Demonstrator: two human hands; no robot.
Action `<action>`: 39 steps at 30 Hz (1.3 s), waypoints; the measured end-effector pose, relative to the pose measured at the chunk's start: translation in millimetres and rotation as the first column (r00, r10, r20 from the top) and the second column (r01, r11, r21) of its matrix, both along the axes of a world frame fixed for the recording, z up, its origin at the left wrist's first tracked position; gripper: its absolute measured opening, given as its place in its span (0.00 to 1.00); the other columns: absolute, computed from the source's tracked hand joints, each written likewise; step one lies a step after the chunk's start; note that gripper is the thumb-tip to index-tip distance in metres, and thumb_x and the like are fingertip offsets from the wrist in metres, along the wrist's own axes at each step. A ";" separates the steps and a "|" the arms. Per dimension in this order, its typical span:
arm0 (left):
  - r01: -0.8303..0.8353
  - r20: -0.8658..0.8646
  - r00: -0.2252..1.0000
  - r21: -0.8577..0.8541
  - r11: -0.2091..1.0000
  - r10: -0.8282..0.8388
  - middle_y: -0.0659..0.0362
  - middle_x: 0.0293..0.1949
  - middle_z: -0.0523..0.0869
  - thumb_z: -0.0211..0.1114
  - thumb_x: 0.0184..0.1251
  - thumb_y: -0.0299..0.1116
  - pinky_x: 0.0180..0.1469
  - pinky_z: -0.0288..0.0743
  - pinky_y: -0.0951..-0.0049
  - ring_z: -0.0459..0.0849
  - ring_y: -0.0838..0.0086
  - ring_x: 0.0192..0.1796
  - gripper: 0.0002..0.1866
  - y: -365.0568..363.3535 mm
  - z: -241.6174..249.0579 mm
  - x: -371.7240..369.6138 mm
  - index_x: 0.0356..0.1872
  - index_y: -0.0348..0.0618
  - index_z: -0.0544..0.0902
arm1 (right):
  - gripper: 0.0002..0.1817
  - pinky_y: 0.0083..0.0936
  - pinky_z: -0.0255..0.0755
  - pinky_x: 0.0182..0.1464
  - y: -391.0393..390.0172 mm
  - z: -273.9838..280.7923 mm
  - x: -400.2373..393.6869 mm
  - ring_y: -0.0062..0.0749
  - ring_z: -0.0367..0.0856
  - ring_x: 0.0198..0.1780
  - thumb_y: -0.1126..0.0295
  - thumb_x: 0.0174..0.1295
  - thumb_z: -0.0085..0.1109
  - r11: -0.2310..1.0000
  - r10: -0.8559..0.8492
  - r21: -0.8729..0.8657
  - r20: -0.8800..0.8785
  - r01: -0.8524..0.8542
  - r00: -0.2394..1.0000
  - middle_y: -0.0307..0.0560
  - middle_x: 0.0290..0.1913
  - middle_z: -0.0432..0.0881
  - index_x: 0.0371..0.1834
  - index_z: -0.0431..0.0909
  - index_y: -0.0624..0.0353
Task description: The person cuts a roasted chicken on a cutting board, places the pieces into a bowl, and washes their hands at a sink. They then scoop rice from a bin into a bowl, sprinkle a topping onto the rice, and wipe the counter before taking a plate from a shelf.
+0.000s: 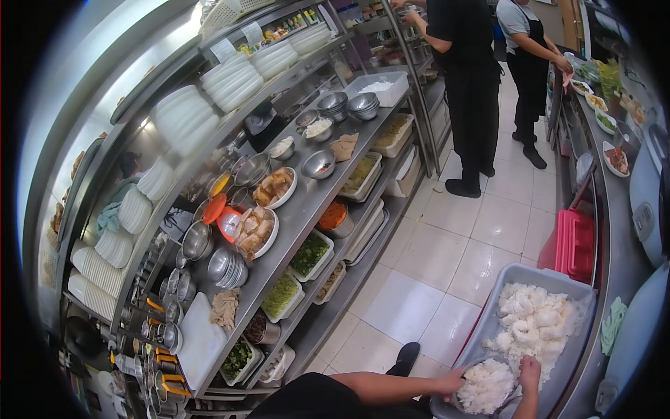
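At the lower right, a large grey tub [515, 274] holds a heap of white rice [534, 318]. A round bowl of rice [485, 387] sits at the near end of the tub, over its inside. My left hand [450, 384] is closed on the left edge of this bowl, its fingers partly hidden by the rim. My right hand [530, 373] makes a fist just right of the bowl, against the heaped rice. Whatever that fist grips is hidden.
On my left runs a steel counter [296, 202] with bowls, a white cutting board [202, 339] and food trays below. Stacked plates [185, 119] stand above. A red bin [576, 244] is behind the tub. Two people [471, 91] stand farther along the tiled aisle.
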State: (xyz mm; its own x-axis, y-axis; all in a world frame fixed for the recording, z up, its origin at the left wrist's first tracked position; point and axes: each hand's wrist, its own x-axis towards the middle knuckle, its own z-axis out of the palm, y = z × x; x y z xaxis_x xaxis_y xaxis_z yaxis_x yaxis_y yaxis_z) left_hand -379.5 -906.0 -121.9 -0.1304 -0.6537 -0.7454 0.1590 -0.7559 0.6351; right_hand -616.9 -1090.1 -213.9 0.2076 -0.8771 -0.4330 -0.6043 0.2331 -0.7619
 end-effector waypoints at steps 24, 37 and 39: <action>-0.219 -0.047 0.975 -0.105 0.970 0.216 0.56 0.40 0.83 0.47 0.66 0.30 0.21 0.76 0.80 0.80 0.80 0.23 0.32 -16.5 57.8 53.3 0.73 0.49 0.58 | 0.45 0.51 0.53 0.73 67.7 14.1 26.1 0.59 0.53 0.75 0.49 0.54 0.66 0.894 0.358 -0.002 -0.598 -0.448 0.717 0.59 0.76 0.56 0.74 0.61 0.53; -0.158 -0.043 0.987 -0.066 0.985 0.156 0.53 0.46 0.82 0.49 0.67 0.31 0.26 0.81 0.78 0.83 0.77 0.29 0.33 -4.4 49.9 60.8 0.75 0.47 0.55 | 0.42 0.43 0.58 0.73 100.3 -5.6 9.2 0.54 0.60 0.74 0.49 0.53 0.65 0.553 0.768 0.200 -0.498 -0.809 0.402 0.57 0.72 0.66 0.71 0.68 0.53; -0.158 -0.035 0.987 -0.071 0.985 0.156 0.53 0.45 0.83 0.49 0.67 0.31 0.26 0.81 0.77 0.83 0.76 0.30 0.33 -3.4 44.8 60.2 0.75 0.47 0.56 | 0.38 0.43 0.62 0.70 100.8 4.2 9.3 0.54 0.65 0.71 0.50 0.51 0.67 0.519 0.810 0.302 -0.473 -0.800 0.347 0.57 0.67 0.73 0.66 0.73 0.55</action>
State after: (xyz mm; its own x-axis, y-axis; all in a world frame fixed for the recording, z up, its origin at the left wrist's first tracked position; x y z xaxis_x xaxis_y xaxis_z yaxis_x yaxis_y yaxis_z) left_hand -319.3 -909.4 -77.1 -0.0427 -0.7206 -0.6921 0.2914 -0.6716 0.6812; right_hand -607.6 -989.3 -209.7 0.5615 -0.4054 -0.7214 -0.7691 -0.5772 -0.2743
